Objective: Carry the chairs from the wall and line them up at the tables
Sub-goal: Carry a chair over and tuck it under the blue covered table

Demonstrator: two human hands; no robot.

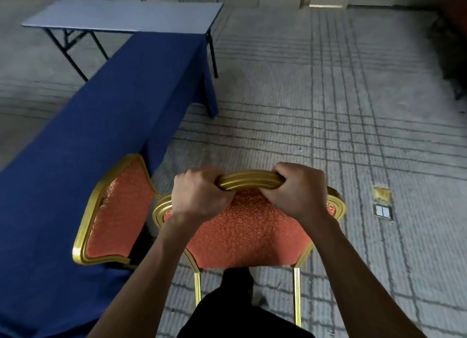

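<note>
- The top rail (249, 179) of the held chair (242, 234) is gripped by both hands. The left hand (199, 196) and the right hand (300, 193) are each curled tightly round the gold rail, with a short stretch of rail left bare between them.
- This paired grip at the chair's highest point is judged to be chosen so that the chair can be lifted and steered squarely. The orange back and gold legs hang below the fingers, toward the person's body.
- Whether the legs are touching the carpet (328, 110) cannot be told.
- Just left of the left hand's fingers, a second chair (111, 211) of the same kind is set against the blue-clothed table (126, 97). The held chair is judged to be meant for the place beside it.
- The two gold frames lie very close there, so a knock is to be guarded against.
- To the right of the fingers, a floor box (382, 203) is set in the carpet, apart from the chair.
- Far beyond the fingers, a bare table (121, 14) is stood at the blue table's end. Dark blurred shapes at far right cannot be identified.
</note>
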